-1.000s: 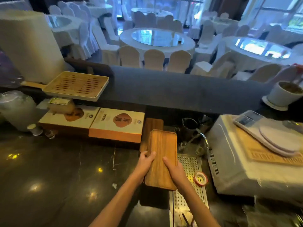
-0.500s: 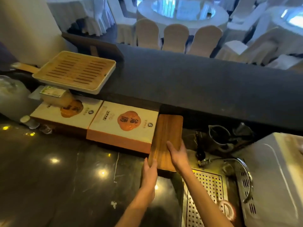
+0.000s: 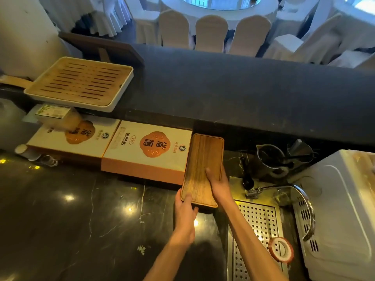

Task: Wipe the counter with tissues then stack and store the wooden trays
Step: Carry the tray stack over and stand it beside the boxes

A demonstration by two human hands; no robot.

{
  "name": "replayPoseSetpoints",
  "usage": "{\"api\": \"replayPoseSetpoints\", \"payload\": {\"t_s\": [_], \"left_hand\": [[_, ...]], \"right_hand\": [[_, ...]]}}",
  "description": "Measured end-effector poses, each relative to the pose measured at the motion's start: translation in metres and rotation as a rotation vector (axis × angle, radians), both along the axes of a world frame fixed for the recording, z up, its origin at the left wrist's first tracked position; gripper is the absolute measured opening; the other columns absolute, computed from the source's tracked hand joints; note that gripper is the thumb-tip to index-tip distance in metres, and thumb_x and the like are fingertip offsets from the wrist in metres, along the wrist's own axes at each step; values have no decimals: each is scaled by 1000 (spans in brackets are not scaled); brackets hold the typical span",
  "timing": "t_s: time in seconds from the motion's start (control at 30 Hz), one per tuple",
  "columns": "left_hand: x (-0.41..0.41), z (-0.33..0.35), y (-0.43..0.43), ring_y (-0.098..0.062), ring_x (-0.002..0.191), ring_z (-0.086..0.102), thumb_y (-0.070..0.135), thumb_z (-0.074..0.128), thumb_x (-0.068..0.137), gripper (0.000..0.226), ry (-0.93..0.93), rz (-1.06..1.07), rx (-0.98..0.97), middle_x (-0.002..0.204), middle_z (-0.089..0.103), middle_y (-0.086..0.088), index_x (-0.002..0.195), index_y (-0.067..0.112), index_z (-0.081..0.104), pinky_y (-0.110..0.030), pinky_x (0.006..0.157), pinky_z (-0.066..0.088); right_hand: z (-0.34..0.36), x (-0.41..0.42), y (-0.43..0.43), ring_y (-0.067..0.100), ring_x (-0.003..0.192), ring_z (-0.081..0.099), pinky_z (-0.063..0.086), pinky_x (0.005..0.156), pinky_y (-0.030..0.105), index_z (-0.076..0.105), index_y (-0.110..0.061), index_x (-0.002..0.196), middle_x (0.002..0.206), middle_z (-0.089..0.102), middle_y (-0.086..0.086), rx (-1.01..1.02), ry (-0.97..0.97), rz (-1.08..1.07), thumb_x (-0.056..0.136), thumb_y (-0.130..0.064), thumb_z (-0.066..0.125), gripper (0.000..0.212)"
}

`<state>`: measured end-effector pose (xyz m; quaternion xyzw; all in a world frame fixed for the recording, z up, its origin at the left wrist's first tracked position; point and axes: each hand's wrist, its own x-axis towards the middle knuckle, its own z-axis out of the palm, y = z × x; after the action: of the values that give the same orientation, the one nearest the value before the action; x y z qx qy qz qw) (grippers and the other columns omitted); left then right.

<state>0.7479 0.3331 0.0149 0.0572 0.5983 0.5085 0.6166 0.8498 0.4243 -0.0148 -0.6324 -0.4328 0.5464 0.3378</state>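
A long brown wooden tray (image 3: 199,163) lies flat at the back of the dark marble counter (image 3: 81,216), its left edge against an orange-and-white box (image 3: 148,151). A darker edge under its near end suggests another tray beneath it. My left hand (image 3: 185,212) grips the near left corner, thumb on top. My right hand (image 3: 220,184) holds the right edge, thumb lying on the tray's surface. A pale slatted tray (image 3: 81,84) rests on the raised ledge at the left.
A second box (image 3: 75,136) lies left of the first. Right of the tray are a perforated metal drain (image 3: 257,230), a faucet (image 3: 300,191), a dark pitcher (image 3: 269,157), a tape roll (image 3: 281,249) and a white appliance (image 3: 345,209). A small white scrap (image 3: 141,249) lies on the counter.
Both hands carried the wooden tray away from me and set it down on the one lying by the box. Over the last half second it barely moved.
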Motion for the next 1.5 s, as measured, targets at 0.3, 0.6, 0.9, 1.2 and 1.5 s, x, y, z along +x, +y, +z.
{"api": "replayPoseSetpoints", "payload": {"t_s": [0.3, 0.6, 0.9, 1.2, 1.5], "left_hand": [[-12, 6, 20, -35, 100, 57, 42, 34, 99, 37, -424, 174, -76, 113, 60, -18, 109, 15, 58, -58, 91, 44], [-14, 5, 46, -50, 130, 39, 36, 35, 95, 40, -522, 235, -134, 131, 53, -27, 113, 7, 57, -72, 108, 14], [-11, 3, 44, -43, 119, 53, 9, 53, 95, 38, -261, 66, -153, 128, 58, -19, 132, 14, 47, -66, 97, 42], [-9, -3, 33, -35, 121, 55, 22, 55, 96, 47, -80, -19, -131, 132, 57, -13, 140, 18, 41, -59, 106, 40], [-13, -15, 23, -23, 122, 57, 41, 53, 95, 47, 225, -199, -46, 128, 63, -5, 136, 19, 49, -48, 108, 43]], "right_hand": [[9, 19, 4, 29, 111, 67, 54, 90, 45, 54, -21, 133, 126, 65, 13, -251, 526, -32, 93, -66, 38, 63], [3, 13, 18, 33, 116, 61, 51, 94, 51, 38, -27, 143, 132, 58, 12, -255, 486, -58, 97, -46, 50, 52], [4, -3, 41, 26, 108, 64, 52, 96, 50, 44, -23, 138, 126, 62, 8, -176, 155, -60, 90, -57, 55, 60], [23, 0, 20, 26, 115, 61, 50, 100, 49, 38, -25, 145, 133, 58, 6, -140, 189, -59, 91, -60, 49, 65], [0, -7, -51, 2, 109, 60, 45, 84, 14, 50, -26, 137, 124, 63, -7, -26, 115, -148, 95, -45, 54, 47]]}}
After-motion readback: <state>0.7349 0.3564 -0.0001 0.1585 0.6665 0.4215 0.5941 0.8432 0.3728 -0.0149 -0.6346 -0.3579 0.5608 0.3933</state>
